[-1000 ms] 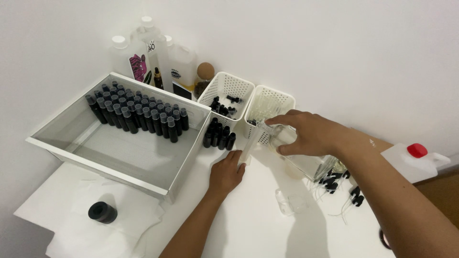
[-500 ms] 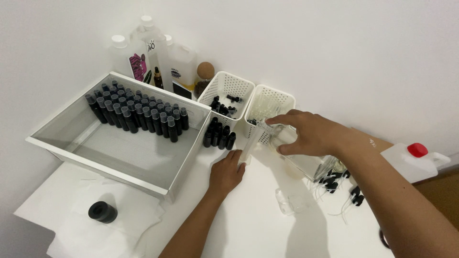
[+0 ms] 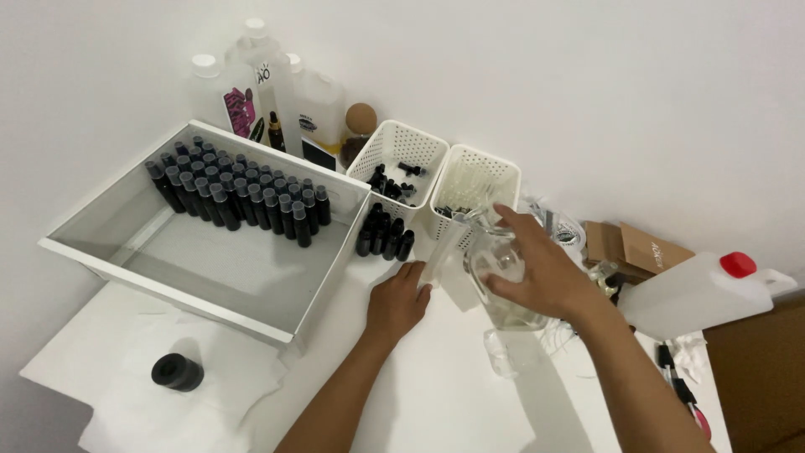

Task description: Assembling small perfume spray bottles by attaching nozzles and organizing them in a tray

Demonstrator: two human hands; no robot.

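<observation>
Right hand: my right hand (image 3: 537, 273) curls over the top of a clear glass jug (image 3: 503, 285), fingers (image 3: 501, 283) wrapped on its upper side, grasping it; it seems tipped a little toward ten o'clock, though I cannot tell if it is off the surface.
Left hand: my left hand (image 3: 398, 302) lies low on the white surface (image 3: 436, 394), fingers bent around the foot of a small pale upright piece (image 3: 443, 252); what that piece is I cannot tell, nor whether the grip is firm.
Key relation: the jug sits at about three o'clock from the left hand, just beside it; the right hand is already on it, so it is the nearer one. The pale piece's long axis runs up toward one o'clock, ending near the jug's mouth.
Nearby: a cluster of small black bottles (image 3: 384, 235) stands at twelve o'clock from the left hand, beside two white baskets (image 3: 474, 189).
Farther out: a white tray (image 3: 126, 252) with rows of black bottles lies at ten o'clock; a black cap (image 3: 177, 372) rests at eight o'clock.
</observation>
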